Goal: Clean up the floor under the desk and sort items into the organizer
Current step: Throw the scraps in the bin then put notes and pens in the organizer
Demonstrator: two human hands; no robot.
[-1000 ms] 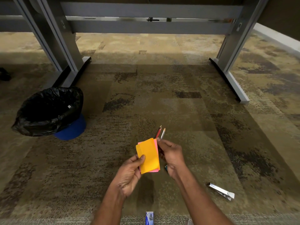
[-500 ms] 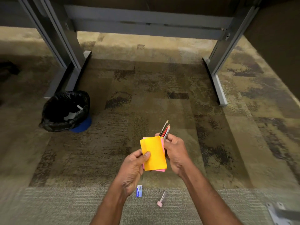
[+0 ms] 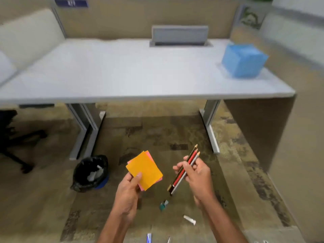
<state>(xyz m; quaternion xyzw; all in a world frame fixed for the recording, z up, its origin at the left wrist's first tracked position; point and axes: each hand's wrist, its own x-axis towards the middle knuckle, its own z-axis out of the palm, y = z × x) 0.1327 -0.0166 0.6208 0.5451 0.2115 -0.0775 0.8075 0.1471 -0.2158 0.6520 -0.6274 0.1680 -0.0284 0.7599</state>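
My left hand (image 3: 129, 193) pinches a stack of orange and pink sticky notes (image 3: 144, 170) by its lower corner. My right hand (image 3: 197, 176) grips a bundle of three pencils (image 3: 184, 170), tips pointing up and to the right. Both hands hover over the carpet in front of the desk, apart from each other. A blue box-shaped organizer (image 3: 243, 60) stands on the right end of the white desk top (image 3: 122, 72). On the carpet near my wrists lie a small teal item (image 3: 164, 205), a white tube-like piece (image 3: 189, 220) and a blue-white item (image 3: 149, 238).
A black-lined bin (image 3: 91, 172) with white paper in it stands left of my hands beside the grey desk leg (image 3: 87, 130). The other desk leg (image 3: 211, 127) and a brown side panel (image 3: 259, 130) are on the right. A dark office chair base (image 3: 15, 139) sits at far left.
The view has risen from under the desk, so the desk top and organizer now show. My hands have separated: the left keeps the notes, the right holds the pencils alone.
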